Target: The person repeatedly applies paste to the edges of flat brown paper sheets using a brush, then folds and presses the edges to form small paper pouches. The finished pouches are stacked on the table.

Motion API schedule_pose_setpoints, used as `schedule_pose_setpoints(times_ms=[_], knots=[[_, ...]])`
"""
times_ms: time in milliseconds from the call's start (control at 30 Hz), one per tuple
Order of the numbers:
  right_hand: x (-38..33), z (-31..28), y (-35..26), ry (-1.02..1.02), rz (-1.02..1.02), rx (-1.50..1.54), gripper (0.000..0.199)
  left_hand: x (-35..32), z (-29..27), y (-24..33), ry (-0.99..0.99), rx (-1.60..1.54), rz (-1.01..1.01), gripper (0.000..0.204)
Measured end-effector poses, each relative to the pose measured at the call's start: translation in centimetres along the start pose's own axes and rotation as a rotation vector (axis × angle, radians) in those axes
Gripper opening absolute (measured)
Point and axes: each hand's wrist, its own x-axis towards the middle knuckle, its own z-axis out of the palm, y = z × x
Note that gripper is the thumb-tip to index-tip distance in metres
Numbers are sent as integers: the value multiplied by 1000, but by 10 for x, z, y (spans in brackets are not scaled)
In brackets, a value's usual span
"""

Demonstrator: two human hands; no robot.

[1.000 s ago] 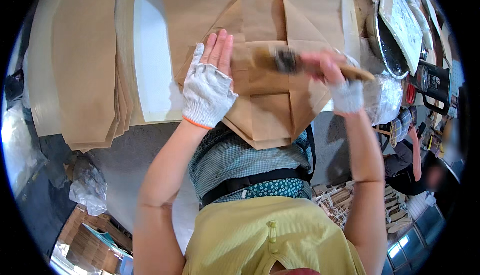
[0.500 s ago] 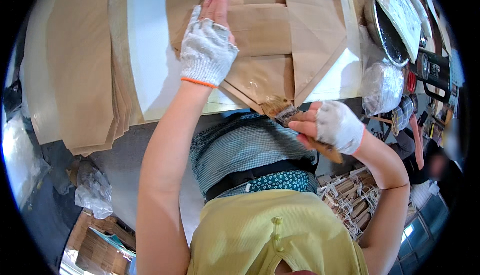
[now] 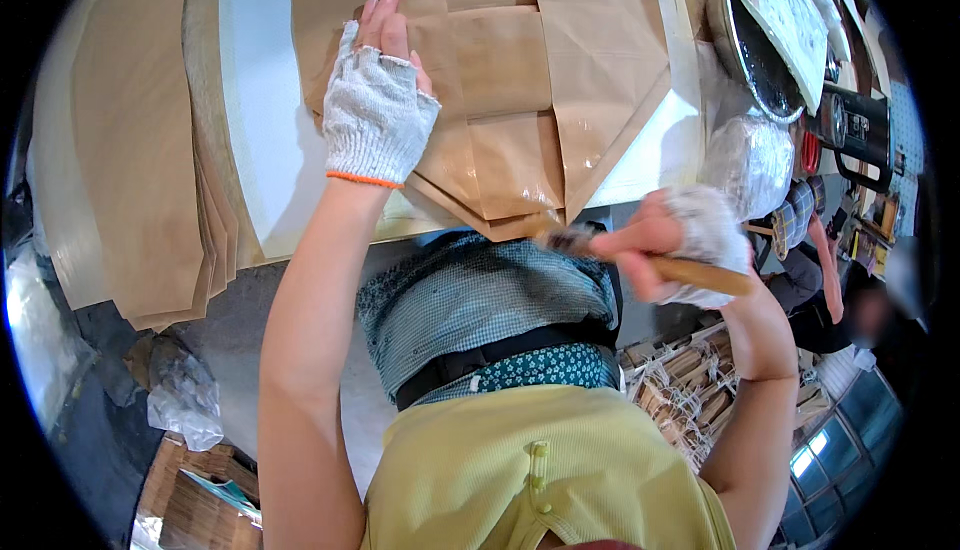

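Brown folded paper sheets (image 3: 500,55), creased into flaps, lie on the white-topped table in front of me. My left hand (image 3: 378,105), in a white fingerless glove with an orange cuff, rests flat on their left part, fingers stretched out. A wooden-handled brush (image 3: 572,241) is gripped in my right hand (image 3: 685,245), gloved the same way and smeared by motion. The bristles are at the near edge of the paper, where the lower flap comes to a blunt point. Wet, shiny patches show on the lower and right flaps.
At left a stack of brown paper (image 3: 140,150) overhangs the table's near edge. On the right are a dark round pan (image 3: 765,70) with a white board across it, a clear plastic-wrapped bundle (image 3: 745,165) and a black jug (image 3: 860,140). Another person (image 3: 830,270) is farther right.
The brush handle has swung flatter and my right hand has moved slightly right. Shiny wet spots now show on the right flap. My left hand stays flat on the paper; the whole view has shifted.
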Motion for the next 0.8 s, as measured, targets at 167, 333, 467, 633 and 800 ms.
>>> schedule_pose_setpoints(times_ms=[167, 333, 467, 633, 800], knots=[[-9, 30, 9, 17, -76, -419, 36, 7, 3, 7, -25, 21, 0, 42], [31, 9, -14, 57, -5, -52, 17, 4, 1, 0, -27, 58, -21, 45], [45, 57, 11, 11, -314, -465, 31, 12, -3, 7, -77, 27, -44, 48], [25, 9, 0, 57, 119, 257, 19, -25, -29, 16, -112, 33, -6, 53], [60, 28, 55, 743, 454, 238, 28, -40, -30, 29, -157, -101, -50, 56]])
